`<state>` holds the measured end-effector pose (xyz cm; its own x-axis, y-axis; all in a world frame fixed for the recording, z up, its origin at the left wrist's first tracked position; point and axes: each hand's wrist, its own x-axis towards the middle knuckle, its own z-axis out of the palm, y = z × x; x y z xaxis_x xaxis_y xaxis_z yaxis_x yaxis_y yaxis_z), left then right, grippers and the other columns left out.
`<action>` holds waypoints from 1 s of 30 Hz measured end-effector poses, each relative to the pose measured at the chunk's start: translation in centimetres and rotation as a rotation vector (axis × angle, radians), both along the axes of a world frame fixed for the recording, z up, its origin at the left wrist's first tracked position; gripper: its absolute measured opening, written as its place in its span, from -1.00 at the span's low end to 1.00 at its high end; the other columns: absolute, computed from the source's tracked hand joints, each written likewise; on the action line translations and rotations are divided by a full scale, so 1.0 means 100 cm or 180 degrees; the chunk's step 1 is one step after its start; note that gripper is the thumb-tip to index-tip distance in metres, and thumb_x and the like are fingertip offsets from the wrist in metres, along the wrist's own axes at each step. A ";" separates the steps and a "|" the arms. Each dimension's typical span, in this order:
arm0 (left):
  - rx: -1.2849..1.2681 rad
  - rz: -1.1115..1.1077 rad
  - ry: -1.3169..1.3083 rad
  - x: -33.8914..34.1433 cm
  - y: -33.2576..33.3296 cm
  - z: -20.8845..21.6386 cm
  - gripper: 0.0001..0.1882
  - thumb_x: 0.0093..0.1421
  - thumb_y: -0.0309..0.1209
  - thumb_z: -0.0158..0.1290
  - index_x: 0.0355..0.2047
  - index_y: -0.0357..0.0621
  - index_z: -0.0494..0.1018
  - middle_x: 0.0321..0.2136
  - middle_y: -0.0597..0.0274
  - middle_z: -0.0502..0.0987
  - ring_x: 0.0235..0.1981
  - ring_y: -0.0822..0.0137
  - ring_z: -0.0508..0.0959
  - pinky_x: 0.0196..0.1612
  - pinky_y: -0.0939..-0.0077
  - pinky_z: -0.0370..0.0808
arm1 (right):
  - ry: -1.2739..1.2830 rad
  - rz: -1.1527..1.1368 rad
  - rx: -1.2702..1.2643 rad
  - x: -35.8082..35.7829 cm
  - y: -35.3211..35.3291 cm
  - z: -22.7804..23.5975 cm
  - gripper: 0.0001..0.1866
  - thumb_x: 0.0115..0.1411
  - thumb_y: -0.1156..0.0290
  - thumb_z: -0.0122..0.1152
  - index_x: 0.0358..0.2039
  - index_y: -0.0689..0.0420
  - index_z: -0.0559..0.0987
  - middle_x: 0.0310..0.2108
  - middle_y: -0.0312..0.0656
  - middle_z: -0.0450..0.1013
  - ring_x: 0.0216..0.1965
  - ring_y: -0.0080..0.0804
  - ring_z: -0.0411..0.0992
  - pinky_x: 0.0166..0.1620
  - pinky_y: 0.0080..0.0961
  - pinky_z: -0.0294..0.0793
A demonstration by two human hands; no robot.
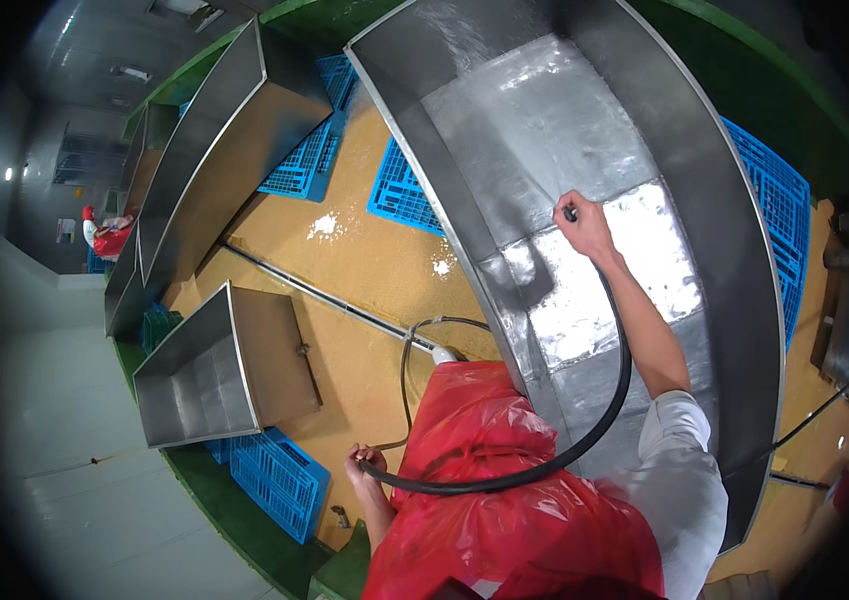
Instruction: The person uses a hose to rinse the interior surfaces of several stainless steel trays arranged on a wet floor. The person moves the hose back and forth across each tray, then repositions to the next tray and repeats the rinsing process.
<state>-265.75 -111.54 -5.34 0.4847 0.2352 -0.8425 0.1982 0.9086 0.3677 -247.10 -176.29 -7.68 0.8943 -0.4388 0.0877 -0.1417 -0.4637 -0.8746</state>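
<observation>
My right hand [584, 226] is closed round the end of a black hose [619, 375], held out over a large stainless steel tank [634, 130]. Wet, shining metal covers the tank's bottom, and a faint spray seems to spread from the hose end toward the far side. From there the hose loops back across my red plastic apron [489, 420]. Lower down at the left, my left hand [364, 460] grips the same hose beside the apron. Past that hand, a thinner length of hose curves over the floor.
Blue plastic pallets [279, 480] lie under and around the tanks. A smaller steel tank [279, 360] stands at the left, with longer steel tanks [214, 150] behind it. A drain channel [314, 290] crosses the yellow floor [364, 265]. Far left is another person [104, 235] in red and white.
</observation>
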 end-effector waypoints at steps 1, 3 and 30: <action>0.0033 -0.0037 0.0029 0.001 0.001 -0.002 -0.73 0.15 -0.50 -0.09 -0.70 -0.06 0.22 -0.84 0.35 0.29 -0.81 0.44 0.32 -0.66 0.56 0.33 | -0.0056 -0.0119 -0.0080 -0.007 -0.003 -0.002 -0.83 0.07 0.35 0.20 -0.40 0.20 0.54 -0.53 -0.05 0.52 -0.40 -0.21 0.56 -0.28 -0.38 0.48; 0.0075 -0.0115 -0.0080 0.004 0.002 -0.005 -0.73 0.15 -0.50 -0.10 -0.69 -0.07 0.23 -0.84 0.35 0.28 -0.81 0.44 0.33 -0.66 0.55 0.33 | -0.0167 -0.0689 -0.0011 -0.019 -0.028 -0.001 -0.83 0.08 0.36 0.19 -0.39 0.19 0.53 -0.53 -0.05 0.52 -0.42 -0.20 0.56 -0.29 -0.38 0.49; 0.0130 -0.1113 0.0009 0.091 0.023 -0.042 -0.68 0.10 -0.48 -0.12 -0.78 0.04 0.17 -0.90 0.38 0.27 -0.89 0.41 0.24 -0.70 0.55 0.39 | -0.0156 -0.1229 -0.0496 -0.174 -0.010 0.061 -0.83 0.08 0.38 0.19 -0.38 0.21 0.55 -0.54 -0.04 0.53 -0.50 -0.22 0.53 -0.34 -0.41 0.47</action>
<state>-256.66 -109.19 -9.53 0.5394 0.0889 -0.8373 0.4960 0.7700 0.4013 -264.47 -177.28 -1.56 0.6599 -0.7191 0.2177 -0.2911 -0.5119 -0.8082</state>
